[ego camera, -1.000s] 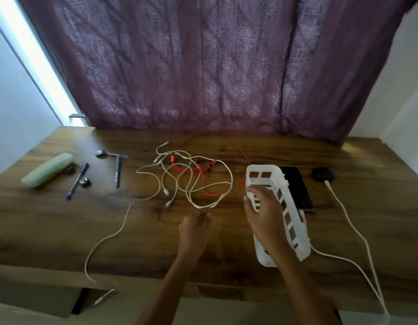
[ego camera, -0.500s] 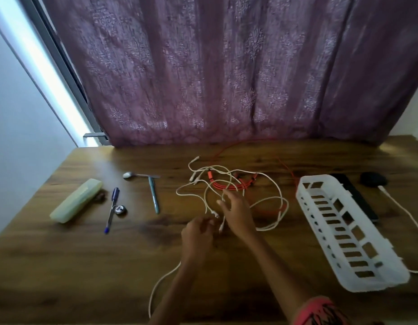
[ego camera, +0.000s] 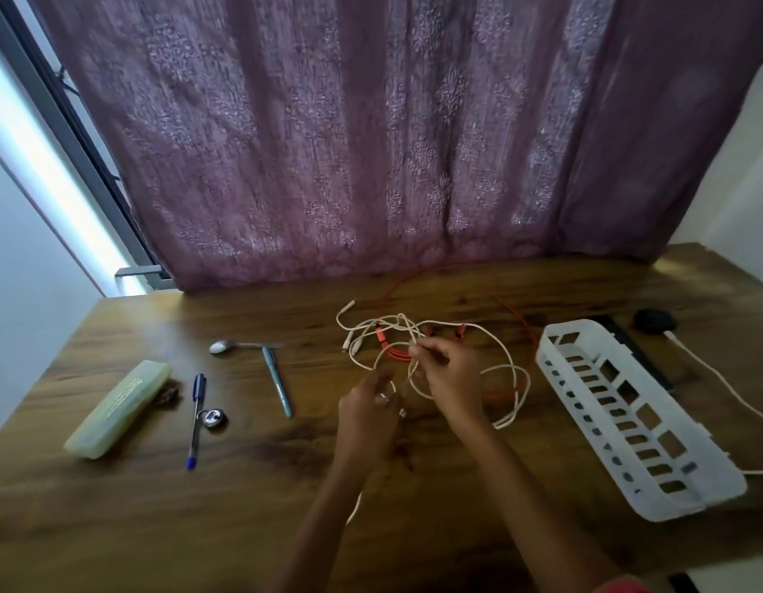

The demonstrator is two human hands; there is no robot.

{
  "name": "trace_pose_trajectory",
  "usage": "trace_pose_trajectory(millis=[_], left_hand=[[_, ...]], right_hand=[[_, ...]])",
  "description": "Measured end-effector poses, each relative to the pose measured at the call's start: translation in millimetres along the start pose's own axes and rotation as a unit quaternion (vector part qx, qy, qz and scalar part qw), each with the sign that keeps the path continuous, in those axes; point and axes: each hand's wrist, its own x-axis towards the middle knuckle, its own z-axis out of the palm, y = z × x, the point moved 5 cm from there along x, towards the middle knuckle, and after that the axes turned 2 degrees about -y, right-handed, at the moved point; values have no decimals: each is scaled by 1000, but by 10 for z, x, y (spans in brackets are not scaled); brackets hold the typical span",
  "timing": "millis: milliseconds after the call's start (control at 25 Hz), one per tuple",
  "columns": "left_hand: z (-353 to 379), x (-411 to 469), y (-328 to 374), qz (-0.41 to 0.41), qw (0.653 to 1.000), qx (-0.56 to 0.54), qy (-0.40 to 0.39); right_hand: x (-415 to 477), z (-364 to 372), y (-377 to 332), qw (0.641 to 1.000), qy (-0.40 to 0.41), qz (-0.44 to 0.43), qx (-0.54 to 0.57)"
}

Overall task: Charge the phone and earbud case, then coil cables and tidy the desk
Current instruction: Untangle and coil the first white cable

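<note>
Over the wooden bench (ego camera: 157,528), both forearms reach in from the near edge. The right hand (ego camera: 450,378) hangs above the tangle, thumb and forefinger pinching one strand of the white cables (ego camera: 510,363). The left hand (ego camera: 367,408), just beside it and nearer, curls its fingers round another strand (blurred, so the grip is not sharp). The tangle lies loose mid-bench, looped over a red cable (ego camera: 394,352), left of the white basket (ego camera: 627,421).

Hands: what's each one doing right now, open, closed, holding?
Left hand: holds a white cable end, blurred.
Right hand: pinches the white cable.
</note>
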Motion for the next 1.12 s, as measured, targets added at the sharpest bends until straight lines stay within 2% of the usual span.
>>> trace_pose_trajectory(millis=[120,200,320,440,520,600,720,880,960,1040,1120], left_hand=[[10,68,168,59,997,45,-35],[34,112,258,49,995,44,-75],[80,154,435,-2,986,-3,-166],[85,158,678,-29,965,-137,-221],[58,197,805,-33,948,-235,-213],[23,240,917,-31,922,-332,-197],[6,266,1091,-33,890,-402,-211],[18,219,1298,-37,877,-391,-276],[32,197,1384,-50,855,-418,-303],[23,210,1445,-55,834,-462,-296],[5,281,1469,-42,823,-505,-257]], right_hand=[[117,-170,-106,992,27,36,115],[184,-278,-179,990,36,31,132],[268,-484,-328,996,41,-35,76],[317,-607,-451,992,-6,-126,-16],[324,-600,-445,991,-67,-118,0],[289,-555,-414,987,-117,-74,81],[226,-494,-373,974,-144,-51,166],[259,-507,-552,974,-161,-91,129],[335,-534,-676,974,-183,-90,97],[352,-529,-757,972,-202,-66,98],[381,-587,-770,984,-134,-66,95]])
